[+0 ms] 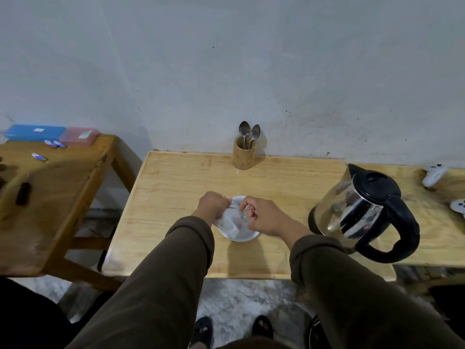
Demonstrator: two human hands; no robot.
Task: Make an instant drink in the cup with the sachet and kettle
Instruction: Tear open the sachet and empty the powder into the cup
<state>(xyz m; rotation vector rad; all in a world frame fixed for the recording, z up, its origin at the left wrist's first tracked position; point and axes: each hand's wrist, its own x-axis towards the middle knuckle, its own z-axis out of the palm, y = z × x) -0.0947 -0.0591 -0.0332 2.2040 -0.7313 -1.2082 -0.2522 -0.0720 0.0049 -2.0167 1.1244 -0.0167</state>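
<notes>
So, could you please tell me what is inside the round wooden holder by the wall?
Two metal spoons stand bowl-up in the round wooden holder; their handle ends are hidden inside.

The surface (176, 182) at the centre of the frame is pale wood, smooth with a soft sheen and a visible grain. The kettle (352, 210) at the right has a polished metal body, mirror-bright with reflections, and a black plastic lid and handle with a dull gloss. The sachet (227, 221) looks like thin white paper or film, creased. The saucer (245, 236) under it is white and glossy, like ceramic. At the upper middle, a matt wooden holder (243, 157) carries two metal spoons (249, 133), dulled grey. The sleeves (176, 260) are matt brown cloth. The wall (226, 59) is rough, matt painted plaster with dark specks. The floor (239, 298) at the bottom looks like mottled stone.
</notes>
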